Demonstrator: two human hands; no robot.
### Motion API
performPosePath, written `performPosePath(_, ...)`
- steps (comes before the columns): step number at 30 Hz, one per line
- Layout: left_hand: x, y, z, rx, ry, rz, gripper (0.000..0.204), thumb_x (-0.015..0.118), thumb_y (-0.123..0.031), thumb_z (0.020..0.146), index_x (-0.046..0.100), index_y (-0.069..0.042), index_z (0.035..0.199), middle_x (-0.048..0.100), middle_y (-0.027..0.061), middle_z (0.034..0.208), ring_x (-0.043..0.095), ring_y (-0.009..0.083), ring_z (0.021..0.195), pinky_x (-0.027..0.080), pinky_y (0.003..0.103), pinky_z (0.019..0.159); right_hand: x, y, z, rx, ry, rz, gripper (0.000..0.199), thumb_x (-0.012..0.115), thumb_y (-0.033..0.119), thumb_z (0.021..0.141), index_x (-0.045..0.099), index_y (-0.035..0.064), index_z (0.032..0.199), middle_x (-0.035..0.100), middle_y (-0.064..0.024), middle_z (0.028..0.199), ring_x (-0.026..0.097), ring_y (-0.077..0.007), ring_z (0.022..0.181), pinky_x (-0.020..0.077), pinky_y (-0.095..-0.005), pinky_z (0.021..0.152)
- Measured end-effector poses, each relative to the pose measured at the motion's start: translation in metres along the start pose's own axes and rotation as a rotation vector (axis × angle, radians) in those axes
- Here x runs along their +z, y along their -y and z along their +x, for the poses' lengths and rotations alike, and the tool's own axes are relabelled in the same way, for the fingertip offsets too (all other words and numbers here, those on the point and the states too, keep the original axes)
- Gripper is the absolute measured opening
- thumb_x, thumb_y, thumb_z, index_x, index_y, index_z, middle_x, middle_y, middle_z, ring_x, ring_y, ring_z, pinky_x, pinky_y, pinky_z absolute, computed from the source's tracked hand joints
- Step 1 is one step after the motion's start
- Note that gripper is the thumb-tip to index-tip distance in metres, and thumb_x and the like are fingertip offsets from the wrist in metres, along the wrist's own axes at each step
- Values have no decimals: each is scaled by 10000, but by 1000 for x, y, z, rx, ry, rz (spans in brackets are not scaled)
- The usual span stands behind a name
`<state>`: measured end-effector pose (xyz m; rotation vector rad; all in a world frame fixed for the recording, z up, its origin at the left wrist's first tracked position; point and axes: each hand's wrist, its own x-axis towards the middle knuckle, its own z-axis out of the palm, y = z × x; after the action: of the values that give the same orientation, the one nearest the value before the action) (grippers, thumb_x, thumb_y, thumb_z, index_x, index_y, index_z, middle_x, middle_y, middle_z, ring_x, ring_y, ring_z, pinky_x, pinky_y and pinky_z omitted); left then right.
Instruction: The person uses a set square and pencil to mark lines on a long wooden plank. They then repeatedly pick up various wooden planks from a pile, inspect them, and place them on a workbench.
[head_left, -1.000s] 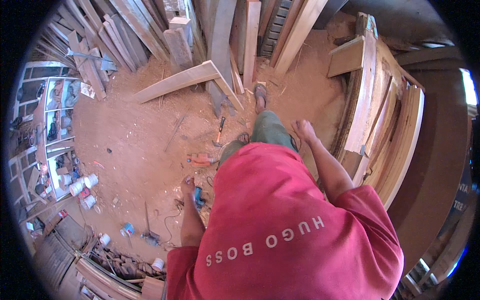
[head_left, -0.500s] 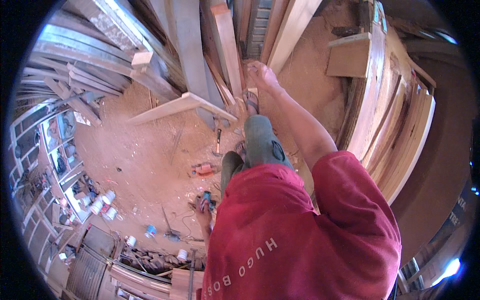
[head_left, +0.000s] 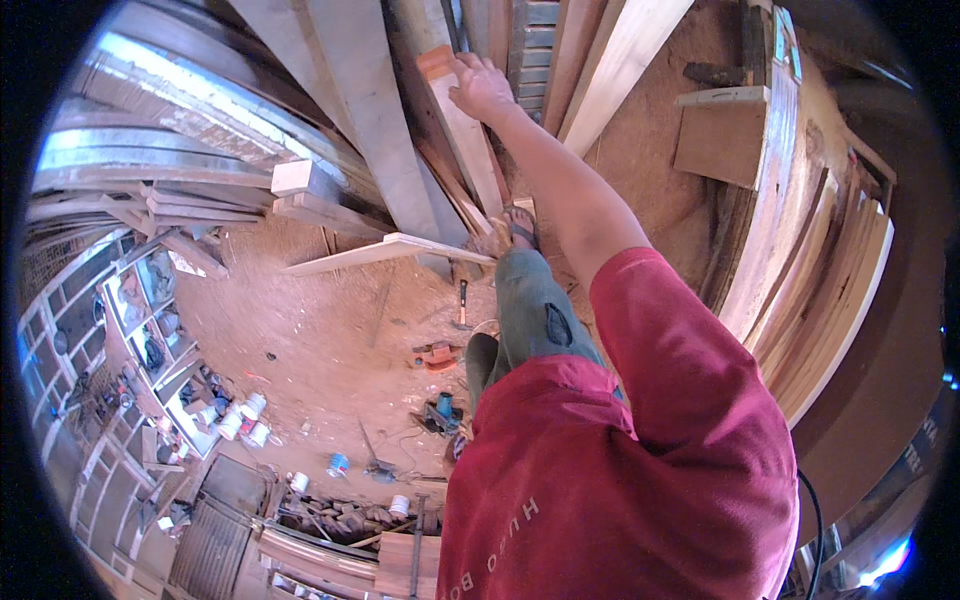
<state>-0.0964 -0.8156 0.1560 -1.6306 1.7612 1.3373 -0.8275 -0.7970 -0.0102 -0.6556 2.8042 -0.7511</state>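
Note:
My right hand [head_left: 482,88] is stretched far forward, its fingers apart and resting at the edge of a pale wooden plank [head_left: 459,125]. That plank leans upright among other boards and has an orange-painted end. Low beside my shirt, only a small part of my left hand [head_left: 456,446] shows; its fingers are mostly hidden. Closest to it on the floor is a teal and black power tool [head_left: 444,405]. Farther forward lie an orange power tool [head_left: 437,357], which looks like a planer, and a hammer [head_left: 462,304] with a dark handle.
A wooden board [head_left: 345,256] lies across the dusty floor ahead. Long boards [head_left: 350,90] lean at front left. Stacked planks [head_left: 815,300] and a brown wooden block [head_left: 720,138] stand at right. White buckets [head_left: 245,415], a blue can [head_left: 338,465] and a shovel [head_left: 378,467] are at lower left.
My right hand has moved forward and left, from near the plank's lower part to its orange end. The left hand has drawn back behind my shirt. The view has shifted slightly.

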Motion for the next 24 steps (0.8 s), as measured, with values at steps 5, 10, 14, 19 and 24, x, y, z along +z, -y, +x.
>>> performPosePath(5,-10,-24,-13,-57,15,13,376,662,-241,969,617,6,1249,692,110,1046,628,158,942,511,305,832,3,8,35,-160,86,-172,470,554,238,928,496,193,1393,475,-56,1457,421,-285,1368,408,-513,1066)
performPosePath(10,-26,-44,-10,-79,-10,6,383,661,-241,969,610,3,1259,694,119,1060,633,166,960,512,310,845,31,-13,35,-263,122,-462,359,463,224,982,538,174,1329,481,-49,1455,392,-258,1395,365,-533,1082)
performPosePath(14,-27,-30,-3,-108,-49,0,387,649,-227,974,591,-7,1287,691,149,1115,640,192,1022,509,328,890,3,-12,15,-189,74,-322,328,493,157,947,575,110,1262,544,-66,1368,462,-244,1322,397,-446,1023)
performPosePath(19,-13,-64,12,-5,11,-56,386,636,-216,981,581,-9,1303,687,149,1127,639,194,1033,506,331,900,-24,-52,-4,-239,19,-532,320,543,179,910,592,131,1222,612,-56,1226,504,-232,1257,395,-410,979)
performPosePath(24,6,-106,20,-2,82,-14,394,631,-216,984,572,8,1303,681,143,1142,633,196,1047,493,324,918,-37,-90,-17,-167,30,-755,343,540,214,924,590,153,1258,556,-80,1337,454,-242,1295,389,-436,960)
